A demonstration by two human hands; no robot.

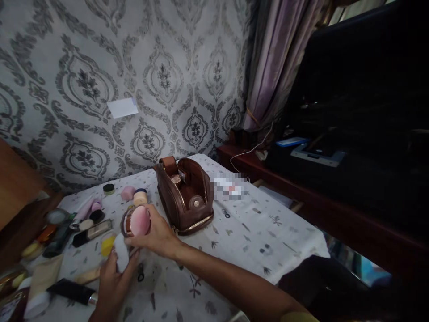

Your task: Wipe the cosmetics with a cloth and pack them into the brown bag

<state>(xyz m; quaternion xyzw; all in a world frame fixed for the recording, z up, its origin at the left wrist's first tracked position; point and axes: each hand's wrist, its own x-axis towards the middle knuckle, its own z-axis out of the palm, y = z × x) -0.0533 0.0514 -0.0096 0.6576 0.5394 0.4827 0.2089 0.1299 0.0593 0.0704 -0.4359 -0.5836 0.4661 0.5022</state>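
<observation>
My right hand [159,232] is wrapped round a round, brown-sided jar [127,224] with a smooth pink dome [140,220] at its near end. I cannot tell whether the dome is a lid or a sponge. Below and to the left, my left hand [115,279] is closed round a smooth white item [121,252], its kind unclear. Its upper end is close to the jar. Just beyond my right hand stands a brown toiletry bag [169,203], unzipped, with a few small items inside. A yellow item [107,245] lies beside the white one.
Several cosmetics lie at the left of the patterned tablecloth [244,250], among them a foundation bottle [99,229], a black tube [71,290], a beige tube [43,281] and a cream jar with a dark lid [140,197]. A patterned wall rises behind; a dark red desk [261,174] stands at right.
</observation>
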